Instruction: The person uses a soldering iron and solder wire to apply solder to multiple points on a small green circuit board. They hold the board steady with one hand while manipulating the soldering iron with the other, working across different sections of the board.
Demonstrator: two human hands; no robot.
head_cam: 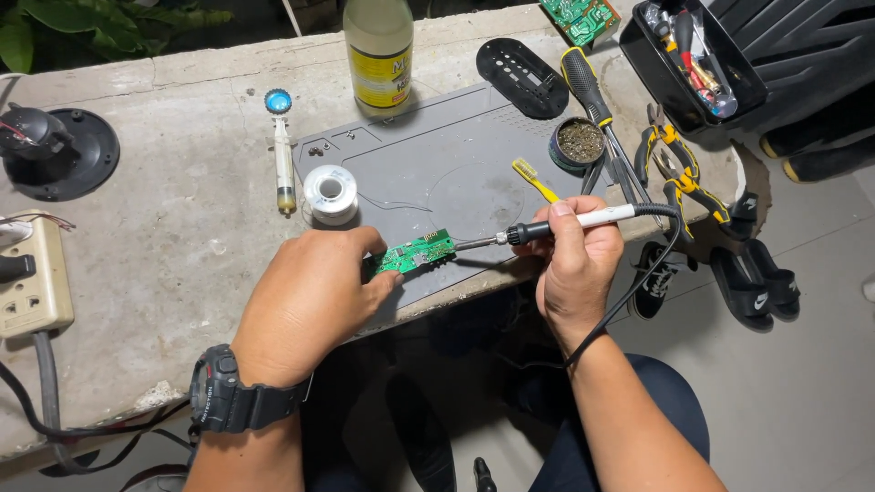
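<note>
Soldering a small green board on a grey mat.
My left hand [305,296] pinches the flat board [415,252] at the mat's [437,155] near edge; my right hand [574,260] grips the slim white-handled iron [565,223], its metal tip touching the board.

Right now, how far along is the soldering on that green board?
Set up: solder spool and tip-cleaner tin sit by the grey mat. In hand: left hand steadies the green circuit board; right hand holds the soldering iron, tip at its edge. Finished joints: cannot tell.
</note>
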